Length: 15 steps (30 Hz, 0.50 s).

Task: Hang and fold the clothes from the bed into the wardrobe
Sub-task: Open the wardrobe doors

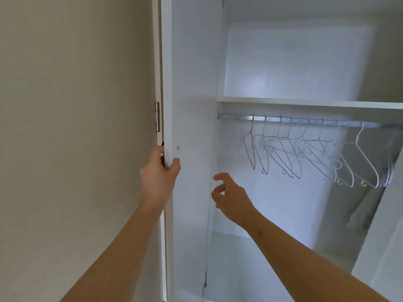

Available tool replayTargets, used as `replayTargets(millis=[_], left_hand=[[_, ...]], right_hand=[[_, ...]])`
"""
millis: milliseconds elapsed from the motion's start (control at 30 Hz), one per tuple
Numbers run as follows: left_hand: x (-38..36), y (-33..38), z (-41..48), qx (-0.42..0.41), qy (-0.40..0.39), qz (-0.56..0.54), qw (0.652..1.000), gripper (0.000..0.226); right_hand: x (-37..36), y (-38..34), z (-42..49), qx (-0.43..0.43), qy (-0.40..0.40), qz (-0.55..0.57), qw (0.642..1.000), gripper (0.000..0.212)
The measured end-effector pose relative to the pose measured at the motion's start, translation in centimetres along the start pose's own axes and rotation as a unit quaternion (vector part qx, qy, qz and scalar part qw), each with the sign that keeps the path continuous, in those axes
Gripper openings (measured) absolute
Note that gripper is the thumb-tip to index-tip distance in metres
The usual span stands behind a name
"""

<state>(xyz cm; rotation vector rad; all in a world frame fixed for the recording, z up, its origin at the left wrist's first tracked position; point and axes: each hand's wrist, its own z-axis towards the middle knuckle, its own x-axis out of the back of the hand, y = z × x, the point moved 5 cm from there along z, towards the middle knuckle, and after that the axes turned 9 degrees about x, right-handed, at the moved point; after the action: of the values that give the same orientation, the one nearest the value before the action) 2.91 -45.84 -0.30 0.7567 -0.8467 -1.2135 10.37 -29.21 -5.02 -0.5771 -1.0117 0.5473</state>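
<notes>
Hands nearest: the left hand (160, 171) grips the free edge of the open wardrobe door (192, 83), thumb on the inner face and fingers curled round behind it, while the right hand (231, 197) hangs in the opening with fingers loosely curled, holding nothing and touching nothing. Neither the clothes nor the bed is in view, so the garments themselves cannot be judged here; as fabric they should be light, limp and prone to slipping, best taken by the shoulders or collar. Beyond the right hand, inside the wardrobe (283, 203), a row of thin wire hangers (305, 153) hangs from the metal rail (305, 122), crowded and overlapping. They look light and springy, likely to snag on one another, so one is best lifted by the neck just under its hook. A white shelf (305, 102) sits just above the rail and leaves little room to lift a hook clear. At the far right a second door panel (383, 247) cuts across the opening, and behind it something pale and blurred (366, 210), perhaps fabric, cannot be made out. A plain wall (76, 105) lies left of the door.
</notes>
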Motion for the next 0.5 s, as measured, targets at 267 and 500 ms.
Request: replayTargets(millis=[267, 500], left_hand=[[-0.4, -1.0, -1.0, 0.004, 0.004, 0.010, 1.000, 0.015], [-0.5, -3.7, -5.0, 0.127, -0.010, 0.001, 0.992, 0.017]], right_hand=[[-0.4, 1.2, -2.5, -0.047, 0.028, 0.001, 0.999, 0.033], [2.1, 2.2, -7.6, -0.101, 0.055, 0.010, 0.993, 0.034]])
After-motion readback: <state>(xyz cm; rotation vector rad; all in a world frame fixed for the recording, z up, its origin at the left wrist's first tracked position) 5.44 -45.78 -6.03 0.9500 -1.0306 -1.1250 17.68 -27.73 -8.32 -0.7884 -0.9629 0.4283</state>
